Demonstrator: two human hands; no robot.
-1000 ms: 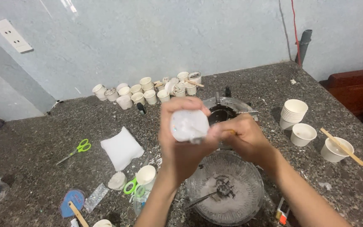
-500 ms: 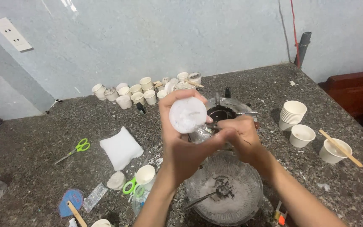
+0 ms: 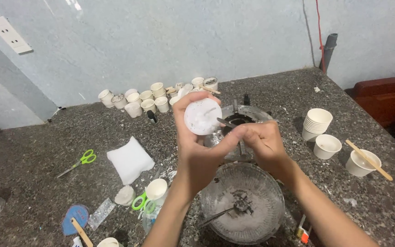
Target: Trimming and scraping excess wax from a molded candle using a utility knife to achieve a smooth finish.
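left hand [image 3: 197, 146] hides the white cup's [image 3: 202, 116] underside; burner [image 3: 238, 121] partly covered.

Above the wide metal bowl crusted with white residue [image 3: 243, 201], the left hand [image 3: 197, 146] has turned the small white wax-filled cup [image 3: 202, 117]. A second ago the cup hid most of its face behind the fingers, directly over the bowl's far rim. Now its round white face tilts toward the camera, a little further from the bowl. The right hand [image 3: 259, 142] has drawn slightly away from the cup, and the thin dark metal tool [image 3: 227, 122] it pinches now shows, its tip at the cup's edge.
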